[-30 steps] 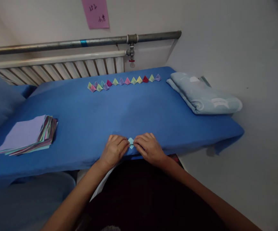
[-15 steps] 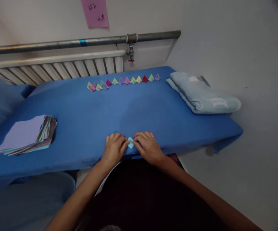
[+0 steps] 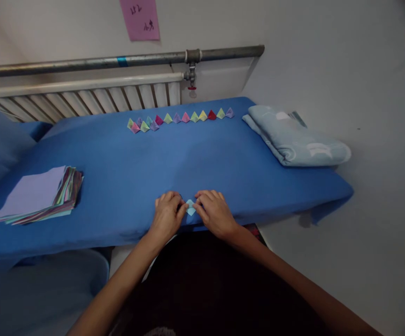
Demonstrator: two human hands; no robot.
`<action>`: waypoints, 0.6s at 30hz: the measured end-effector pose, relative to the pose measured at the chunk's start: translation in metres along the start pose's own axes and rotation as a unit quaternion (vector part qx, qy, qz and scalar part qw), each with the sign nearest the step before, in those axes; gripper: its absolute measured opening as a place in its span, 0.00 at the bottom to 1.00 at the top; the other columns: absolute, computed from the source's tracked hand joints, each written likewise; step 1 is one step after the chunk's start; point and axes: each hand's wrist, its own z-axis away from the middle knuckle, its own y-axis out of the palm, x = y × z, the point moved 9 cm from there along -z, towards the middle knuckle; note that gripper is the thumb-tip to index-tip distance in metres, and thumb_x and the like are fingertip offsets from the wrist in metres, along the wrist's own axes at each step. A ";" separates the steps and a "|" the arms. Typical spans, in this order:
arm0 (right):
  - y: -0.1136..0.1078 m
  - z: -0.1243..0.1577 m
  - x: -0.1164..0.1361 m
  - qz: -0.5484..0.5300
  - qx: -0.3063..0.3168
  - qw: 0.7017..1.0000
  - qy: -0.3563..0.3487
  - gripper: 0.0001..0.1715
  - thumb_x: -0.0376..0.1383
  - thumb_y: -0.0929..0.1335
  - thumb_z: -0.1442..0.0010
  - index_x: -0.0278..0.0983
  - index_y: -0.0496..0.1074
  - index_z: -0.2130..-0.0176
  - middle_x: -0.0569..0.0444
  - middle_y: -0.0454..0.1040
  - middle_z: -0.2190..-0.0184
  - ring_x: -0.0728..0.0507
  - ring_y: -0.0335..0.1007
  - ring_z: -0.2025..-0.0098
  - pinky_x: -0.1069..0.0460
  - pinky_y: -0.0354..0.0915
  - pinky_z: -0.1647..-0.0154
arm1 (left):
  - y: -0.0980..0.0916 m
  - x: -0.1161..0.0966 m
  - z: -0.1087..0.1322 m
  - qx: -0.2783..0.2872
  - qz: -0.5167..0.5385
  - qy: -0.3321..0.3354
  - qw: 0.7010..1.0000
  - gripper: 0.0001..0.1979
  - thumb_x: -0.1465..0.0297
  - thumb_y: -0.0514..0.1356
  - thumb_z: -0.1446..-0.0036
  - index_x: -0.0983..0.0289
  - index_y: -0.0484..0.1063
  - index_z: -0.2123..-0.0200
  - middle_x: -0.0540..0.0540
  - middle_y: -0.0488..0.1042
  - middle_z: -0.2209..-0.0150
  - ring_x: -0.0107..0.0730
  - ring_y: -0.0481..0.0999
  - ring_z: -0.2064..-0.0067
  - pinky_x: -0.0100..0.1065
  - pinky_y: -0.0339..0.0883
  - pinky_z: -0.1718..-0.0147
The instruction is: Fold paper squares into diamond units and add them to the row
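Observation:
A small light-blue folded paper [image 3: 190, 208] lies near the front edge of the blue-covered table [image 3: 125, 168], diamond-shaped as I look down on it. My left hand [image 3: 167, 213] grips its left corner between thumb and fingers. On the opposite corner, my right hand [image 3: 215, 211] pinches it the same way, with the other fingers curled. The fingertips hide both side corners of the paper. Toward the back of the table, several small folded paper pieces [image 3: 185, 117] in pink, green, purple, yellow and red stand in a row, doubled up at its left end.
A stack of coloured paper sheets [image 3: 34, 191], lilac on top, lies at the left. At the right end rests a folded pale-blue blanket [image 3: 296, 137] against the wall. Behind the table run a radiator [image 3: 94, 100] and a metal pipe [image 3: 146, 59] with a valve.
The light-blue paper now looks flatter and more closed in the middle, where a small opening showed before. Both hands keep their pinch in nearly the same place.

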 end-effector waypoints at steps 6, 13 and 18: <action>0.002 -0.001 0.000 0.009 0.002 1.000 0.002 0.08 0.35 0.62 0.36 0.38 0.69 0.66 0.49 0.74 0.58 0.40 0.66 0.57 0.46 0.58 0.57 | 0.002 0.001 -0.005 0.018 -0.003 -0.012 1.000 0.06 0.70 0.58 0.42 0.63 0.70 0.71 0.55 0.73 0.62 0.39 0.70 0.57 0.43 0.60 0.58; 0.002 -0.002 -0.001 0.015 0.002 1.000 0.019 0.07 0.34 0.63 0.37 0.38 0.69 0.67 0.49 0.74 0.60 0.41 0.66 0.57 0.46 0.57 0.57 | 0.003 0.000 -0.012 0.046 -0.047 -0.054 0.996 0.07 0.70 0.58 0.43 0.63 0.70 0.73 0.55 0.72 0.66 0.41 0.71 0.60 0.43 0.62 0.61; 0.001 -0.004 -0.002 -0.001 0.003 0.999 0.032 0.06 0.33 0.64 0.38 0.38 0.67 0.69 0.50 0.74 0.60 0.41 0.66 0.57 0.47 0.57 0.57 | 0.001 0.000 -0.012 0.043 -0.052 -0.082 0.994 0.07 0.70 0.59 0.44 0.63 0.70 0.74 0.56 0.72 0.66 0.42 0.71 0.60 0.44 0.62 0.61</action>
